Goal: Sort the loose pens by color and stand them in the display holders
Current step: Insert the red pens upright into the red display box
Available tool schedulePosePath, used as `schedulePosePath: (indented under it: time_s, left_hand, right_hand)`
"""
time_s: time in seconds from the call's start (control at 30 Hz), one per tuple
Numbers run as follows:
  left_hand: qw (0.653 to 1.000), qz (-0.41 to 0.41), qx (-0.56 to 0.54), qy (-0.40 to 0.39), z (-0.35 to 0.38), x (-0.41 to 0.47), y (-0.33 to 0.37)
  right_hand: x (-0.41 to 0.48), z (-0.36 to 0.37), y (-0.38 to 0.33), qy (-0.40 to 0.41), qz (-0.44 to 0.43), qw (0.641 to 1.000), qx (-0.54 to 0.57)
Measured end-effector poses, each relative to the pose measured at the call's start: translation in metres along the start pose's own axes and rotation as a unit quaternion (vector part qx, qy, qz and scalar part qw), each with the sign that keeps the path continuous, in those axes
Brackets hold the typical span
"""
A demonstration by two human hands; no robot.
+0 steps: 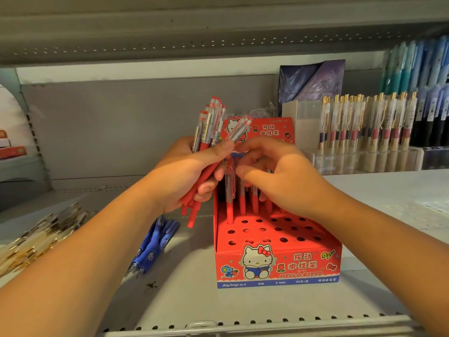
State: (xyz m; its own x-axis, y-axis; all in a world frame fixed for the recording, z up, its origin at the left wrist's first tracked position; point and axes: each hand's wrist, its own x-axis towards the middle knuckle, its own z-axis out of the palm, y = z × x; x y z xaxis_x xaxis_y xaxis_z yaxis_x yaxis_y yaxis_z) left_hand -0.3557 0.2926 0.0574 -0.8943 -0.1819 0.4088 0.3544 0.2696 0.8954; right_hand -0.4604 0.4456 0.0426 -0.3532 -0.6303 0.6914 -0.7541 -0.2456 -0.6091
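Here, left hand [184,173] gripping fanned red pens [208,125]; right hand [274,171] curled at holder [279,266], grasp unclear; possible spill if loosened.

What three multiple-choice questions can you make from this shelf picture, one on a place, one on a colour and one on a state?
1. Where do the loose blue plastic pens lie?
A. On the white metal shelf, left of the red cardboard display holder
B. Inside that holder
C. Behind that holder

2. What colour are the lower barrels of the bundled pens gripped in the left hand?
A. Green
B. Red
C. Black

3. How are the holder's front rows of holes?
A. Empty
B. Full of pens
C. Taped over

Answers: 1 A, they lie flat beside the box. 2 B, red barrels stick out below the hand. 3 A, the standing red pens fill only the back.
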Motion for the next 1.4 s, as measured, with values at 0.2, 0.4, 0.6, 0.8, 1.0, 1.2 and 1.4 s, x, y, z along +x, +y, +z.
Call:
schedulePosePath:
  time_s: [0.2, 0.4, 0.6, 0.8, 1.0, 1.2, 1.4]
  left_hand:
    - [0.998, -0.01, 0.029, -0.061, 0.004, -0.003, 0.0]
    - [0.996, -0.037, 0.028, -0.073, 0.005, -0.006, 0.004]
    - [0.999, -0.043, -0.012, -0.012, 0.005, -0.004, 0.007]
    - [0.999, -0.027, -0.017, 0.029, 0.008, -0.003, 0.006]
    - [0.999, -0.001, -0.027, 0.023, 0.006, 0.0, 0.004]
    - [0.997, 0.028, -0.041, 0.055, 0.0, 0.003, -0.001]
    - [0.998, 0.026, -0.046, 0.034, 0.0, 0.004, -0.003]
  right_hand:
    - [0.004, -0.007, -0.011, 0.067, 0.092, 0.969, 0.217]
    - [0.004, -0.008, -0.011, 0.074, 0.114, 0.95, 0.28]
    - [0.007, -0.007, -0.012, 0.111, 0.107, 0.924, 0.35]
    - [0.011, -0.013, -0.01, 0.177, 0.096, 0.914, 0.353]
    - [0.014, -0.016, -0.002, 0.219, 0.081, 0.944, 0.234]
    - [0.007, -0.012, 0.007, 0.176, -0.033, 0.984, -0.021]
    - [0.007, -0.012, 0.011, 0.165, -0.039, 0.984, -0.055]
